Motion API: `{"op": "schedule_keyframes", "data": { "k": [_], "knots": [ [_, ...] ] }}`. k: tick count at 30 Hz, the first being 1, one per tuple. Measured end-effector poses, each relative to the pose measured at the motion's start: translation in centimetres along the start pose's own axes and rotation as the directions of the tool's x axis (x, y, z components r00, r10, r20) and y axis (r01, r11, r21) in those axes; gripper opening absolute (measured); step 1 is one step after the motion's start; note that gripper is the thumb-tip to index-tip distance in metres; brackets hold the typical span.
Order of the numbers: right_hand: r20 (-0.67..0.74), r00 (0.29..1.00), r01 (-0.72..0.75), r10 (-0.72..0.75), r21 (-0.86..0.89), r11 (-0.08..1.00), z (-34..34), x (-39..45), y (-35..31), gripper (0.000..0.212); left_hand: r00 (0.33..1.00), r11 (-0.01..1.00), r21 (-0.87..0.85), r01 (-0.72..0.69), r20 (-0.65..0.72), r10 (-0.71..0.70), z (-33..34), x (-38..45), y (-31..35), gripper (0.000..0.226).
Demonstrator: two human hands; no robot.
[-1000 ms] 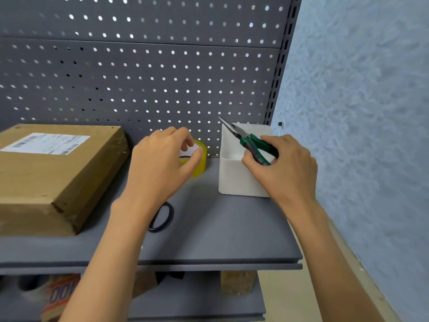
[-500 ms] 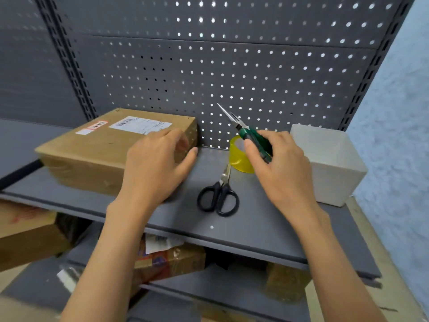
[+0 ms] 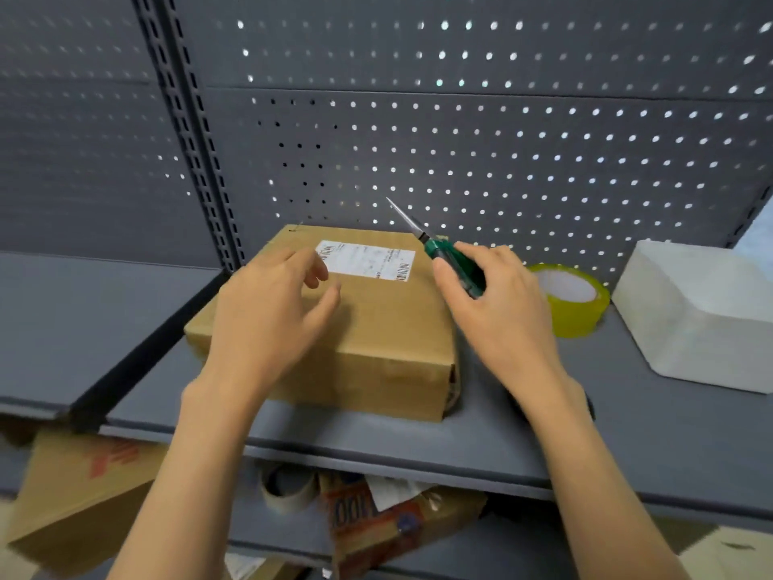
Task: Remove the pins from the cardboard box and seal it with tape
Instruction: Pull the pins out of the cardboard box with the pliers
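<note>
The left hand [image 3: 267, 311] is hovering with relaxed fingers over the cardboard box [image 3: 376, 328]; the right hand [image 3: 497, 303] is gripping green-handled pliers [image 3: 443, 253]; a grey shelf [image 3: 627, 433] is lying under both, a perforated panel [image 3: 502, 140] standing beyond them.

Soft even light, motion blur, bowed edges.

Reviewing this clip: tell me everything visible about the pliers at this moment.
The pliers are needle-nose, with long, thin, bare metal jaws tapering to a point and green handles. The right hand grips the handles, fingers curled round them, hiding their lower ends. The tool is held in the air, tilted, tip pointing up and left toward the pegboard, above the far right corner of the box. The jaws look closed and hold nothing. Only the hand touches it.
</note>
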State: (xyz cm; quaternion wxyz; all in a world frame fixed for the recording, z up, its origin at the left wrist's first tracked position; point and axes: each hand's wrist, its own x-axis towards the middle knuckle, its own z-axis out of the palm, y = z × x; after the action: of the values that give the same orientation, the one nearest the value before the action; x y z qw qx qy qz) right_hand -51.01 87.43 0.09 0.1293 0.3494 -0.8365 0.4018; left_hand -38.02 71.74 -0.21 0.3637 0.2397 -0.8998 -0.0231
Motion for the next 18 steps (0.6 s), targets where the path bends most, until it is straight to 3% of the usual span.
{"op": "schedule_keyframes", "data": {
  "k": [10, 18],
  "knots": [
    [-0.007, 0.997, -0.074, 0.074, -0.081, 0.994, 2.9, 1.2, -3.0, 0.039, 0.998, 0.996, -0.083, 0.019, 0.069, -0.013, 0.3, 1.9, -5.5, 0.013],
    [0.152, 0.987, -0.026, 0.049, -0.154, 0.988, 3.5, 4.2, -3.0, 0.041, 0.991, 0.997, -0.018, 0.071, 0.111, -0.068, 0.5, 3.3, -7.5, 0.015]
  ]
}}
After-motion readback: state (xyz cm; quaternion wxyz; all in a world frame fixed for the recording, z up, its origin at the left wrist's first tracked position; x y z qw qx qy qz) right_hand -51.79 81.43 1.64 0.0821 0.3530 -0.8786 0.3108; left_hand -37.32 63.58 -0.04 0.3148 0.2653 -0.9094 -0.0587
